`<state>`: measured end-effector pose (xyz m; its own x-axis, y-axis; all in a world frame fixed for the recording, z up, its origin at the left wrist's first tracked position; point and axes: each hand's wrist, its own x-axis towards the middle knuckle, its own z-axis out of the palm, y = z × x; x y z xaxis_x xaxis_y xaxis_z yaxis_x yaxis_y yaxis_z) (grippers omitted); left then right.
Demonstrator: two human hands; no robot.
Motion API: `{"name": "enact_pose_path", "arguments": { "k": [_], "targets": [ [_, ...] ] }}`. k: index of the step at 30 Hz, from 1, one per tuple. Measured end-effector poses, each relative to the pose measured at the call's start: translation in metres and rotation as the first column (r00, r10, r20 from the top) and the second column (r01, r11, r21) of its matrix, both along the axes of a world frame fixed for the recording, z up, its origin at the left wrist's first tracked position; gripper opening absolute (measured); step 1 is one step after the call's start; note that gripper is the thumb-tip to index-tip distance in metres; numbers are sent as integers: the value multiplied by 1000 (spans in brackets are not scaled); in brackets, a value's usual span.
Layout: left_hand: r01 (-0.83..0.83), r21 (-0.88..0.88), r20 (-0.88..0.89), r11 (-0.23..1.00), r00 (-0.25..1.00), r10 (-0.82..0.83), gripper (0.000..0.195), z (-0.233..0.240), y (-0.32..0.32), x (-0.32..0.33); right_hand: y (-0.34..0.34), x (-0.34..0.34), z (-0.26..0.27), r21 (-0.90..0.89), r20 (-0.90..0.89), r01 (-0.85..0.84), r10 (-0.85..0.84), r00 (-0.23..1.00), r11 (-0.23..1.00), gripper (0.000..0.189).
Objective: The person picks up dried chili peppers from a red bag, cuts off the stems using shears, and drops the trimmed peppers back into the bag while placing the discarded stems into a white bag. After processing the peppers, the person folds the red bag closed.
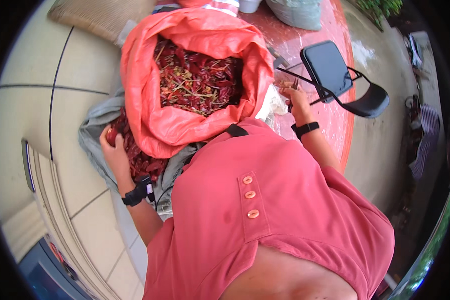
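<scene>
A wide red woven-plastic sack (195, 131) stands before me with its rim rolled down. Dried red chili peppers (195, 82) fill it, mixed with pale stems. On its left, more dried chilies (146, 165) lie in a grey sack (97, 120), partly hidden under the red one. My left hand (115, 150) is at that grey sack, its fingers closed around a shiny red chili (111, 135). Right of the red sack, my right hand (300, 101) grips a small dark pointed tool (295, 84), apparently scissors, mostly covered by the fingers.
A black folding chair (328, 71) stands just beyond my right hand on a red floor (285, 37). White sacking (272, 103) lies against the red sack. A woven mat (101, 18) is at the upper left, over pale tiles (26, 108). A filled pale sack (298, 13) sits farther back.
</scene>
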<state>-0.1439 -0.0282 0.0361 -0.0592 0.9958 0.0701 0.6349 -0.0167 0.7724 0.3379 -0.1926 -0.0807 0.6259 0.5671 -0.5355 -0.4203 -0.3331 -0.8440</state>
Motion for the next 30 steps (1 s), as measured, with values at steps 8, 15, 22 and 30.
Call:
{"name": "enact_pose_path", "arguments": {
  "k": [8,15,22,30],
  "targets": [
    [41,360,-294,932,953,71,44,-27,-1,26,-16,-19,-131,-227,-219,118,-169,961,967,14],
    [857,-208,-167,471,443,-881,50,-71,-36,158,14,-31,-242,49,-669,88,-33,742,995,12],
    [907,-298,-488,299,124,-864,60,-127,-44,172,14,-63,-183,-333,-347,-206,84,934,920,48],
    [728,-434,-369,531,395,-842,23,-144,-30,173,-30,-44,-256,-262,-521,-45,-102,847,964,15]
  ]
}}
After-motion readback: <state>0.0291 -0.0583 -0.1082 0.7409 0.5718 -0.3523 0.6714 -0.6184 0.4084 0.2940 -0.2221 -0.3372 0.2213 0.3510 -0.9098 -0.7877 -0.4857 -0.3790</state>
